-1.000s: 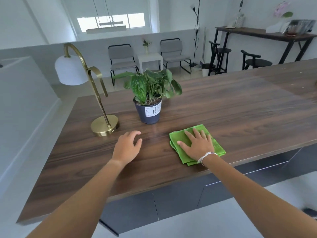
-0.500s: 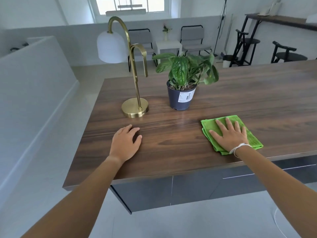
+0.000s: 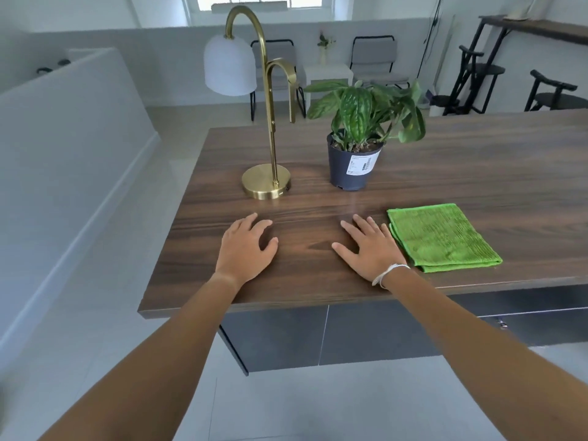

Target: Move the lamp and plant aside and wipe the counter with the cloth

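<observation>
1. At centre-left of the frame stands the lamp [image 3: 266,183] — brass base, arched stem, white shade. Just right of it sits the plant [image 3: 355,160] in a dark pot, right above the patch of wood between my hands.
2. The cloth [image 3: 440,237], folded and green, lies at lower right on the wooden counter [image 3: 477,173]; two grey chairs [image 3: 375,58] and dark stools fill the upper frame.
3. My left hand [image 3: 246,249] rests flat with fingers loosely spread and holds nothing; my right hand [image 3: 370,246] lies flat and splayed just beside the cloth — also empty.
</observation>
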Motion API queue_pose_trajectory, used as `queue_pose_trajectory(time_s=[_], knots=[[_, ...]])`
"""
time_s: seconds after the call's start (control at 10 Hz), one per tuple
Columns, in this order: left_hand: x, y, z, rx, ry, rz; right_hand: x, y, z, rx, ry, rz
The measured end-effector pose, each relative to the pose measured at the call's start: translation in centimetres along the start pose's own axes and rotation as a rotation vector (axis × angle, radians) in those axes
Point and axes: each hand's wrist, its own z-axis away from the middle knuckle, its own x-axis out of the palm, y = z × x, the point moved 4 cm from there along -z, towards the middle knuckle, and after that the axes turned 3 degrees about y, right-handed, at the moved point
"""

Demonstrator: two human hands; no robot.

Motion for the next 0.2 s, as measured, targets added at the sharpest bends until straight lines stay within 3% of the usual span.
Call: queue_pose_trajectory(time_s=[0.2], knots=[[-0.27, 0.09, 2.23, -0.036, -0.037, -0.061, 0.54, -0.28, 0.12, -0.044, 0.002, 0.023]])
